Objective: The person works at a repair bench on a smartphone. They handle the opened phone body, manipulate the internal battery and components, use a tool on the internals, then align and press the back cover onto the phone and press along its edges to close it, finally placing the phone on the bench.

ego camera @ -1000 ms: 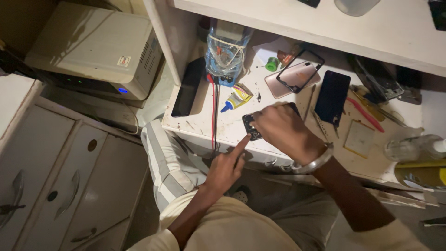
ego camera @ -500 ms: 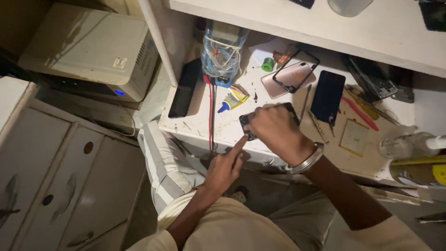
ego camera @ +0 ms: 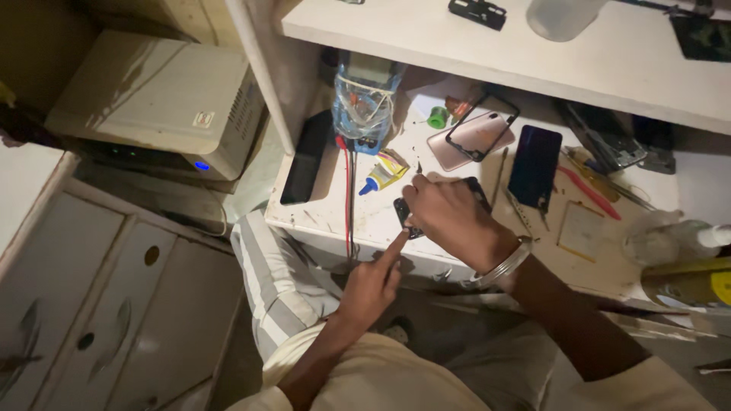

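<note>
My right hand (ego camera: 451, 216), with a metal bangle on its wrist, covers and grips a small black phone (ego camera: 403, 215) lying on the white worktable (ego camera: 320, 221) near its front edge. From below, my left hand (ego camera: 371, 283) reaches up with the index finger stretched out, its tip touching the phone's lower left corner. The other fingers are curled. Most of the phone is hidden under my right hand.
On the table lie a glue tube (ego camera: 382, 174), a red and black wire pair (ego camera: 350, 194), a dark phone (ego camera: 534, 167), a pink phone back with a black frame (ego camera: 478, 135), a long black phone (ego camera: 307, 158), a red tool (ego camera: 588, 192). A beige box (ego camera: 152, 103) sits left.
The view has shifted slightly. My hands stay on the small black phone, with the left index finger still pressed at its lower corner.
</note>
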`<control>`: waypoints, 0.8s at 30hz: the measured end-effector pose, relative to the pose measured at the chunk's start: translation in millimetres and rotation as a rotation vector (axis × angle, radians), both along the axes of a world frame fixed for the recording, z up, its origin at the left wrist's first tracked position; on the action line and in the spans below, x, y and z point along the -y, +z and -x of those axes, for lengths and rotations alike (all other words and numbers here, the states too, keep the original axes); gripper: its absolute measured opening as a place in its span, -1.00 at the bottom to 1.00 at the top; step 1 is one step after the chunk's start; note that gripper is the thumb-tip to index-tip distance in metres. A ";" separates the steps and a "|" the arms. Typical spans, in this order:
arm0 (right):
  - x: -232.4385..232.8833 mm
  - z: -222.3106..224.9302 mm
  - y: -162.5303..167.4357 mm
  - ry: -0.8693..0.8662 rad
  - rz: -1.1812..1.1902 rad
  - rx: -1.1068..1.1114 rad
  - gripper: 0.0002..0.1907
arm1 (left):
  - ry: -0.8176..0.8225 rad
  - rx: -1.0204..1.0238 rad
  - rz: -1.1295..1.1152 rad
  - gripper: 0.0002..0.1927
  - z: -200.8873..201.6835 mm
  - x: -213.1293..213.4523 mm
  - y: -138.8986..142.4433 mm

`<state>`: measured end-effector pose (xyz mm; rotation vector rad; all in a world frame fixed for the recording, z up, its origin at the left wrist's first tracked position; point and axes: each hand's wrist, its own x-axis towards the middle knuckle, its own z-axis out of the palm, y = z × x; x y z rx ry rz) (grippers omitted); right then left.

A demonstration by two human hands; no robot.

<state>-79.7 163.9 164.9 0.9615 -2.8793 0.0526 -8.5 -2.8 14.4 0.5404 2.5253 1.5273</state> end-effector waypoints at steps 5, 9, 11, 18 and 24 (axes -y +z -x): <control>1.8 1.3 -4.0 -0.017 -0.036 -0.051 -0.90 | -0.029 -0.036 0.044 -0.26 -0.9 2.4 -3.1; 2.5 6.7 -12.3 -0.044 -0.031 0.007 -0.90 | -0.018 -0.048 0.016 -0.30 -1.5 2.0 -8.5; -2.3 4.8 -14.9 -0.010 -0.098 -0.041 -0.86 | -0.030 -0.123 -0.022 -0.28 -2.8 3.0 -10.9; -6.1 -5.4 -20.1 -0.057 -0.105 -0.072 -0.76 | -0.008 0.031 0.059 -0.20 -4.3 -2.3 -13.5; 0.2 -0.9 -16.8 -0.050 0.104 -0.021 -0.85 | -0.014 -0.070 0.000 -0.18 -7.8 0.8 -9.5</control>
